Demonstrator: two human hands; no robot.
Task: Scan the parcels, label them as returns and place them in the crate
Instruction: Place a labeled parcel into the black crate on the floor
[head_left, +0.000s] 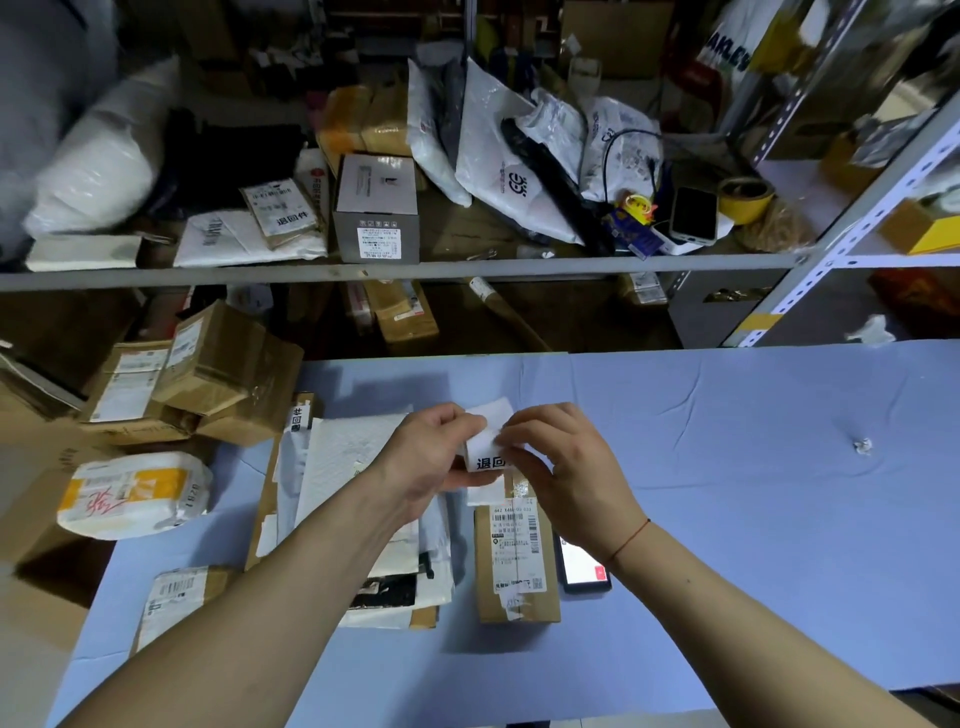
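Both my hands meet over the blue table (727, 493) and hold a white return label (488, 460) with black printed characters. My left hand (431, 457) grips its left side; my right hand (561, 467) pinches its right edge, and a white strip of the label sticks up between them. Directly below lies a small brown cardboard parcel (517, 561) with a shipping label on top. A phone (582, 569) with a lit screen lies against the parcel's right side. Left of the parcel sits a pile of flat white and brown mailers (348, 467).
Brown boxes (208, 374) and a white-and-yellow bag (135, 493) are heaped at the table's left edge, with another labelled parcel (176, 597) at the front left. A metal shelf (415, 267) behind holds bags, a grey box (376, 208), tape roll (745, 197) and another phone (693, 213). A crumpled scrap (862, 446) lies at the right.
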